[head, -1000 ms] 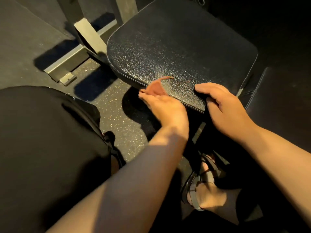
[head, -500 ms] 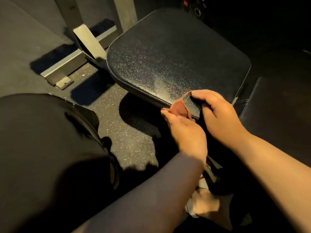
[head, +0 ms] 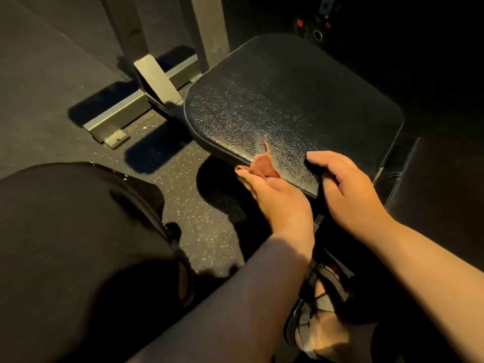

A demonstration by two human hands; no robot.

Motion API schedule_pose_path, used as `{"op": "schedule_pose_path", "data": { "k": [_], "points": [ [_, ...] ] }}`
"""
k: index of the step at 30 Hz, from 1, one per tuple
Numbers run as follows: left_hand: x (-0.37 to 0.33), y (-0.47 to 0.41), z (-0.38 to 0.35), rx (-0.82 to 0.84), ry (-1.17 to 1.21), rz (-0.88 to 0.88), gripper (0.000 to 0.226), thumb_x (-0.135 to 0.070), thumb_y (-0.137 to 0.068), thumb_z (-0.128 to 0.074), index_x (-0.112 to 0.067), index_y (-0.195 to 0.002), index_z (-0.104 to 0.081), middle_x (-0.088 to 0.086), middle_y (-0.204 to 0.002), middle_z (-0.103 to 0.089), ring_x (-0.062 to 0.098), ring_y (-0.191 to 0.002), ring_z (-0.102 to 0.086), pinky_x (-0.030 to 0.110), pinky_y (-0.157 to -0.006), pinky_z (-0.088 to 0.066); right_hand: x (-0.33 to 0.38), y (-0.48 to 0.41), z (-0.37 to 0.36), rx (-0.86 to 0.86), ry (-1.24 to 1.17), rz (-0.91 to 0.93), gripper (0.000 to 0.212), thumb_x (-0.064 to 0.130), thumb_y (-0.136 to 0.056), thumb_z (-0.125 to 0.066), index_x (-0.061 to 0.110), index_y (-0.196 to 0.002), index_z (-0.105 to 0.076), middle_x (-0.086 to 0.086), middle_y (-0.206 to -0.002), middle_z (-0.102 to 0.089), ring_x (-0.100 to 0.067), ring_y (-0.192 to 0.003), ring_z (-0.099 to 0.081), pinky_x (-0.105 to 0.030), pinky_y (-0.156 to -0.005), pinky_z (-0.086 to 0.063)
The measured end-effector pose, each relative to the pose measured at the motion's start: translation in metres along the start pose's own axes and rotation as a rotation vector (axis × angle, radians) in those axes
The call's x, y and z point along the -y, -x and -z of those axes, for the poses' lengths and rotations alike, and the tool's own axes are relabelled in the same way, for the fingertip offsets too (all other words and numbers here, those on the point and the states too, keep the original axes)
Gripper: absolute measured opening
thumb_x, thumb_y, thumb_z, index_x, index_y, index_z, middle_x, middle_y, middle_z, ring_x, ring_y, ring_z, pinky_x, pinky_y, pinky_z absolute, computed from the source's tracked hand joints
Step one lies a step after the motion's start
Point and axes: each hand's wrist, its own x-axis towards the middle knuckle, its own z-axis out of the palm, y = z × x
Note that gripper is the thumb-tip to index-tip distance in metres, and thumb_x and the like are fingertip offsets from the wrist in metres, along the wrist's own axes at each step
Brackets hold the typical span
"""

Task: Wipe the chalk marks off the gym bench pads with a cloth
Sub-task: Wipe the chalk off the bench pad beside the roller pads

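Note:
A black textured bench pad (head: 293, 106) fills the upper middle of the head view. My left hand (head: 277, 197) holds a small brown cloth (head: 263, 166) against the pad's near edge, one corner of the cloth sticking up. My right hand (head: 343, 189) grips the pad's near right corner, fingers curled over the top and thumb at the side. A faint pale smear shows on the pad just above the cloth. No clear chalk marks are visible elsewhere in the dim light.
A grey steel frame foot (head: 123, 113) and uprights stand on the speckled rubber floor (head: 183, 184) at the left. My dark-clothed knee (head: 73, 244) is at lower left, a sandalled foot (head: 317, 318) below the hands. A second dark pad (head: 440, 200) lies right.
My left hand slid the cloth along the pad's near edge, right towards the right hand and then back left. The right hand kept its grip on the corner. The camera view shifted.

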Motion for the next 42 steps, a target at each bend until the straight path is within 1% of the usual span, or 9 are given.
{"op": "schedule_pose_path", "data": {
  "k": [7, 14, 17, 20, 25, 28, 33, 39, 42],
  "points": [
    [0.026, 0.022, -0.001, 0.154, -0.108, 0.336, 0.053, -0.013, -0.103, -0.036, -0.016, -0.155, -0.03, 0.005, -0.146, -0.051, 0.017, -0.133, -0.05, 0.032, -0.114, -0.037, 0.018, -0.014, -0.019, -0.019, -0.012, -0.012, 0.057, -0.015, -0.087, -0.044, 0.016, -0.129, -0.064, 0.01, -0.131, -0.056, 0.004, -0.125, -0.045, -0.003, -0.106, -0.026],
    [-0.022, -0.073, 0.04, -0.197, 0.01, 0.178, 0.031, -0.008, -0.102, -0.042, 0.0, -0.128, -0.056, 0.014, -0.105, -0.067, 0.008, -0.078, -0.053, 0.01, -0.062, -0.041, 0.035, -0.026, -0.033, 0.01, -0.038, 0.022, 0.055, -0.016, -0.086, -0.044, 0.012, -0.128, -0.065, 0.01, -0.13, -0.055, 0.004, -0.124, -0.044, -0.003, -0.107, -0.024],
    [-0.03, -0.109, 0.054, -0.317, 0.055, 0.12, 0.04, 0.001, -0.102, -0.037, 0.003, -0.14, -0.05, 0.002, -0.112, -0.064, -0.01, -0.09, -0.056, 0.005, -0.086, -0.04, 0.032, -0.023, -0.027, 0.018, -0.036, -0.008, 0.056, -0.013, -0.088, -0.042, 0.017, -0.131, -0.063, 0.011, -0.133, -0.055, 0.001, -0.128, -0.046, -0.004, -0.109, -0.025],
    [-0.028, -0.101, 0.049, -0.351, 0.038, 0.136, 0.048, -0.005, -0.103, -0.042, -0.015, -0.15, -0.044, 0.005, -0.146, -0.037, 0.009, -0.124, -0.052, 0.018, -0.107, -0.036, 0.026, -0.021, -0.02, -0.003, -0.024, -0.05, 0.058, -0.012, -0.088, -0.041, 0.019, -0.132, -0.062, 0.012, -0.133, -0.055, 0.001, -0.128, -0.045, -0.005, -0.108, -0.026],
    [-0.008, -0.024, 0.014, -0.213, 0.034, 0.089, 0.044, -0.024, -0.102, -0.047, -0.003, -0.141, -0.049, 0.02, -0.124, -0.05, 0.023, -0.105, -0.059, 0.032, -0.099, -0.047, 0.028, -0.02, -0.021, -0.019, -0.024, -0.039, 0.06, -0.016, -0.084, -0.042, 0.016, -0.131, -0.063, 0.011, -0.13, -0.055, 0.004, -0.124, -0.045, -0.002, -0.105, -0.026],
    [-0.007, 0.011, 0.006, -0.198, 0.148, 0.238, 0.068, -0.064, -0.091, -0.044, -0.01, -0.131, -0.048, 0.011, -0.121, -0.05, 0.013, -0.095, -0.06, 0.024, -0.089, -0.049, 0.031, -0.021, -0.023, -0.022, -0.018, -0.034, 0.058, -0.016, -0.086, -0.043, 0.016, -0.13, -0.064, 0.012, -0.128, -0.054, 0.009, -0.119, -0.042, 0.003, -0.101, -0.025],
    [-0.016, -0.031, 0.018, -0.28, -0.013, 0.167, 0.043, -0.016, -0.105, -0.043, -0.006, -0.147, -0.045, 0.011, -0.133, -0.038, 0.019, -0.11, -0.053, 0.01, -0.095, -0.035, 0.038, -0.026, -0.034, -0.012, -0.03, -0.002, 0.056, -0.017, -0.088, -0.045, 0.015, -0.129, -0.064, 0.011, -0.129, -0.055, 0.009, -0.12, -0.042, 0.002, -0.103, -0.024],
    [-0.03, -0.134, 0.062, -0.489, 0.033, 0.061, 0.036, -0.015, -0.101, -0.051, -0.003, -0.134, -0.057, 0.015, -0.128, -0.058, 0.027, -0.118, -0.057, 0.028, -0.109, -0.038, 0.038, -0.028, -0.038, 0.007, -0.014, 0.037, 0.057, -0.017, -0.088, -0.047, 0.018, -0.131, -0.064, 0.01, -0.133, -0.055, 0.008, -0.124, -0.041, 0.0, -0.106, -0.022],
    [-0.04, -0.156, 0.069, -0.519, 0.044, 0.058, 0.027, -0.021, -0.103, -0.048, -0.005, -0.119, -0.063, 0.009, -0.118, -0.062, 0.02, -0.108, -0.058, 0.024, -0.094, -0.04, 0.036, -0.027, -0.035, 0.021, -0.017, 0.042, 0.059, -0.02, -0.087, -0.045, 0.016, -0.131, -0.063, 0.01, -0.133, -0.054, 0.008, -0.125, -0.041, -0.001, -0.108, -0.021]
  ]
}}
